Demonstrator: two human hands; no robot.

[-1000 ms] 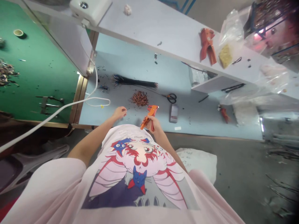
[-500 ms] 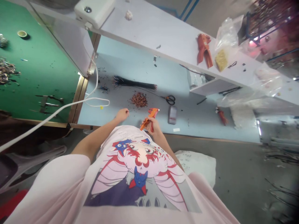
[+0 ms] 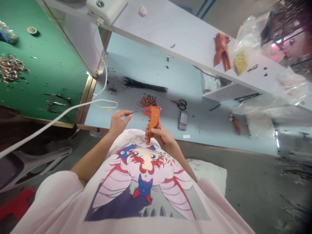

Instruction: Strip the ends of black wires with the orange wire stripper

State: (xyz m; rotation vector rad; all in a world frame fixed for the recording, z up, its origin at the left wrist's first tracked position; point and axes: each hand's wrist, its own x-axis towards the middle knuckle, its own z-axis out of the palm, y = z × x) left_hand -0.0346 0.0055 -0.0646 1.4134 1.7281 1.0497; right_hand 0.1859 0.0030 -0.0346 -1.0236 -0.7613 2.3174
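Note:
Between the fingertips of my left hand (image 3: 120,123) is a short thin dark wire (image 3: 131,113), its free end pointing right. My right hand (image 3: 161,134) is wrapped round the handles of orange-red wire strippers (image 3: 153,116), held upright with the jaws at the top, facing left. A small gap separates the wire's end from those jaws. Just beyond the strippers lies a heap of small coppery scraps (image 3: 147,100), partly covered by the tool head. Behind it stretches a bundle of black wires (image 3: 145,85) with bared ends.
Scissors (image 3: 180,104) and a blurred-out rectangular object (image 3: 182,121) lie right of the heap on the blue tabletop (image 3: 136,61). A white cable (image 3: 73,112) crosses at left. Another pair of orange strippers (image 3: 222,52) rests on the white shelf (image 3: 185,42). Red-handled pliers (image 3: 236,125) lie farther right.
The strippers have been raised and turned upright, jaws now facing left. My left hand has moved left and nearer to me, and the wire in it now shows clearly. The view has shifted slightly.

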